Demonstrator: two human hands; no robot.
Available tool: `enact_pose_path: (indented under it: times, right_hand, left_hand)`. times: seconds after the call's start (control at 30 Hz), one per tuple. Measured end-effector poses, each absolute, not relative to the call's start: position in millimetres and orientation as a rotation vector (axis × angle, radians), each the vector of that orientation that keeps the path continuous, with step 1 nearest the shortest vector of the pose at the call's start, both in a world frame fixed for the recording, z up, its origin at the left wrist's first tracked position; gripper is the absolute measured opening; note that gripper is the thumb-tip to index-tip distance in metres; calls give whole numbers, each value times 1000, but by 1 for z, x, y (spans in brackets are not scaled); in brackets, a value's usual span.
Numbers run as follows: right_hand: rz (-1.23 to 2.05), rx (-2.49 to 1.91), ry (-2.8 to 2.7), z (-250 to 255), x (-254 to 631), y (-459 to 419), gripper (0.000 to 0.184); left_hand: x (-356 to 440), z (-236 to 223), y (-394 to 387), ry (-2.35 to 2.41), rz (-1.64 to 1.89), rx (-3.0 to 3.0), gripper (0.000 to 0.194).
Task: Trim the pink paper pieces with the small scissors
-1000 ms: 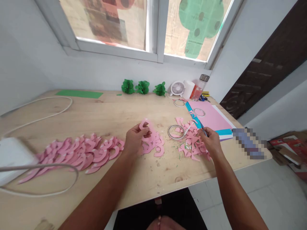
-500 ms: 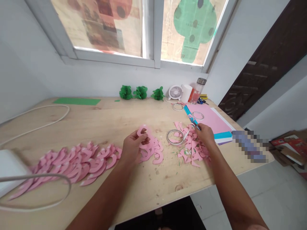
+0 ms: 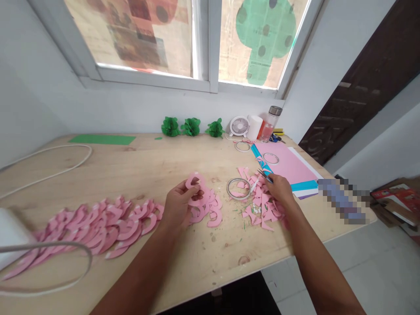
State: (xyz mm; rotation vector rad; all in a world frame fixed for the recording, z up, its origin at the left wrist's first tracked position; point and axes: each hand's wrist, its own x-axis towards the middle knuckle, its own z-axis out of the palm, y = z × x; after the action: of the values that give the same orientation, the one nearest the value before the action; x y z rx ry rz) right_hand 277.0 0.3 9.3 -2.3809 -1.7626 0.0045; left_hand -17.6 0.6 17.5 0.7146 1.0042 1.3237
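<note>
Now the left hand (image 3: 177,203) pinches a pink cutout (image 3: 202,180) between thumb and fingers; rightward of that grip, the right hand (image 3: 279,188) holds scissors (image 3: 264,176), blades slightly parted, near scraps (image 3: 267,212).

Cutout (image 3: 201,180): pink, in my left hand (image 3: 179,202)
Scissors (image 3: 266,176): dark, in my right hand (image 3: 280,189)
Pompoms (image 3: 190,127): green, beyond my left hand
Window shape (image 3: 259,39): green, dark-spotted, beyond my hands
</note>
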Motion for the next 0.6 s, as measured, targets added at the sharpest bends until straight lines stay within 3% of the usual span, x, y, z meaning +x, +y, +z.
enact_pose_path:
  times: [0.6]
  right_hand:
    - [53,-2253,-1690,9,285,-5,24]
  left_hand:
    - [-16,21,-1,1015,1335,691,29]
